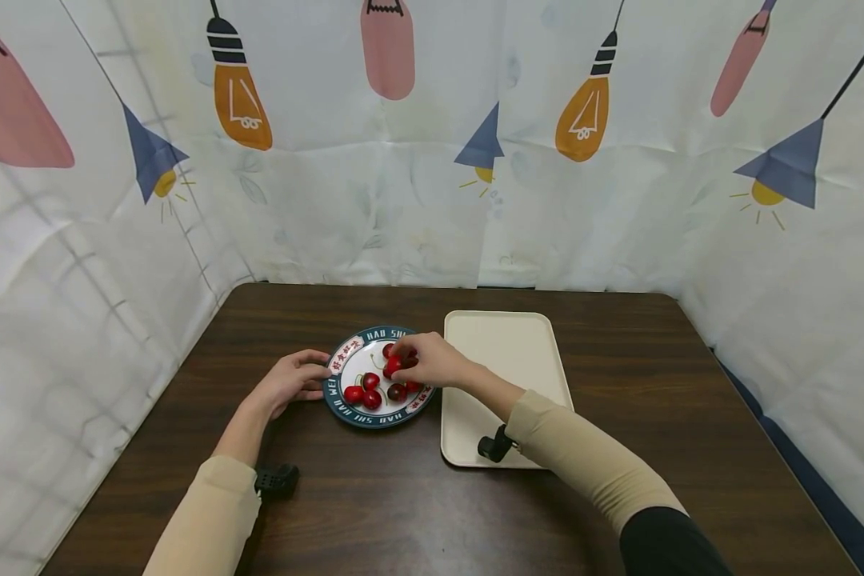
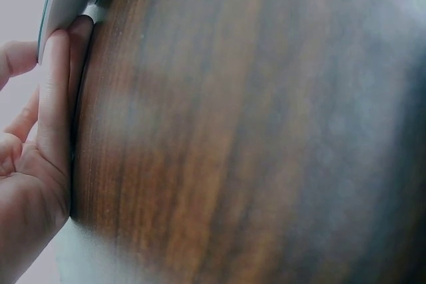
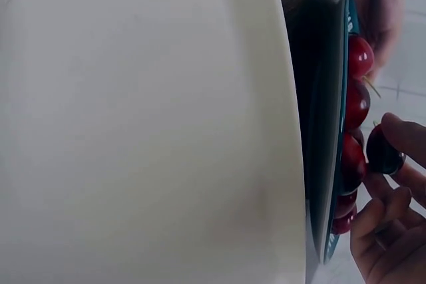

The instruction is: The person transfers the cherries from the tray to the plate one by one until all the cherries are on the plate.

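A round plate [image 1: 340, 406] with a dark blue, lettered rim and white middle bears several red cherries [image 1: 371, 399], some with stems. At its left edge, my left hand [image 1: 291, 382] holds the rim. Close up in the left wrist view, fingers [image 2: 54, 91] meet the plate's edge and underside. My right hand [image 1: 432, 362] reaches over the plate's right side. Between its thumb and fingers it pinches a dark red cherry [image 3: 381, 152], seen just above the others in the right wrist view.
A cream rectangular tray [image 1: 504, 336] lies right of the plate, under my right forearm. Both are on a dark brown wooden table [image 1: 374, 512]. A white printed curtain [image 1: 418, 216] hangs behind the table and along its sides.
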A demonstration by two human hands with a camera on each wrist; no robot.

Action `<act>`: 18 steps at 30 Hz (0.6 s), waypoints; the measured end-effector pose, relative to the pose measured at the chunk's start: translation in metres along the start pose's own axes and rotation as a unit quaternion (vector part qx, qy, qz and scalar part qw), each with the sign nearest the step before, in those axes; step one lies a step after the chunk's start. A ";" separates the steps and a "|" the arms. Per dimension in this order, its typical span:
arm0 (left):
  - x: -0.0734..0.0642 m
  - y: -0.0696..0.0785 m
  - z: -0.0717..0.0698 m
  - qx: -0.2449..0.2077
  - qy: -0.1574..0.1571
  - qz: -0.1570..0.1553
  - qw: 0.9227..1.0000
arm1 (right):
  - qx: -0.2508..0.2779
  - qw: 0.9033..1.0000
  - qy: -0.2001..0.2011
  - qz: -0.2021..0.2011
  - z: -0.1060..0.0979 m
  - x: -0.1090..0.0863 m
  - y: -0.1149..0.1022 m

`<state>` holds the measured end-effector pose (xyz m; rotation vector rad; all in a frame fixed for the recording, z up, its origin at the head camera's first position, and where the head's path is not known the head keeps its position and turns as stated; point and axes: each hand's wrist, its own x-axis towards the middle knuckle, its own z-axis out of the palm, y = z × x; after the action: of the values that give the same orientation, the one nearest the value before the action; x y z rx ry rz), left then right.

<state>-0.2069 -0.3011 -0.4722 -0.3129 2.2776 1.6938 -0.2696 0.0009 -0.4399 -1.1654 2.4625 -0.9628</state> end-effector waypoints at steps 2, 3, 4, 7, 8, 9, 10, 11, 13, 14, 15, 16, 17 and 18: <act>0.000 0.000 0.000 0.000 -0.001 0.001 1.000 | 0.001 1.000 -0.003 0.003 0.001 0.000 -0.001; -0.001 0.000 0.000 0.000 -0.001 0.001 1.000 | 0.001 1.000 -0.004 0.004 0.001 0.000 -0.001; -0.001 0.000 0.001 -0.001 -0.001 0.001 1.000 | -0.001 1.000 -0.004 0.004 0.001 0.000 -0.001; -0.001 0.001 0.001 -0.004 -0.004 0.002 1.000 | -0.004 1.000 -0.002 0.004 0.002 0.000 -0.001; -0.001 0.001 0.001 -0.004 -0.005 0.003 1.000 | -0.004 1.000 -0.001 0.004 0.002 0.000 -0.001; -0.001 0.002 0.001 -0.005 -0.005 0.003 1.000 | -0.006 1.000 -0.001 0.005 0.002 0.001 -0.001; -0.001 0.002 0.001 -0.004 -0.007 0.004 1.000 | -0.008 1.000 0.000 0.004 0.002 0.001 0.000; -0.001 0.002 0.001 -0.005 -0.007 0.004 1.000 | -0.009 1.000 0.001 0.004 0.002 0.001 0.000; -0.002 0.002 0.001 -0.005 -0.005 0.001 1.000 | -0.009 1.000 0.000 0.006 0.003 0.002 0.000; -0.001 0.002 0.001 -0.004 -0.006 0.002 1.000 | -0.009 1.000 0.000 0.007 0.003 0.002 0.000; -0.001 0.002 0.001 -0.005 -0.005 0.000 1.000 | -0.008 1.000 -0.001 0.008 0.003 0.002 0.000; -0.001 0.002 0.001 -0.004 -0.004 0.000 1.000 | -0.008 1.000 -0.002 0.009 0.003 0.002 0.000; -0.001 0.002 0.001 -0.006 -0.002 -0.002 1.000 | -0.007 1.000 -0.003 0.011 0.003 0.002 -0.001; -0.001 0.002 0.001 -0.003 -0.005 0.001 1.000 | -0.006 1.000 -0.003 0.013 0.003 0.002 -0.001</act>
<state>-0.2063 -0.2998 -0.4702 -0.3032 2.2658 1.6992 -0.2688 -0.0026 -0.4414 -1.1359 2.4752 -0.9374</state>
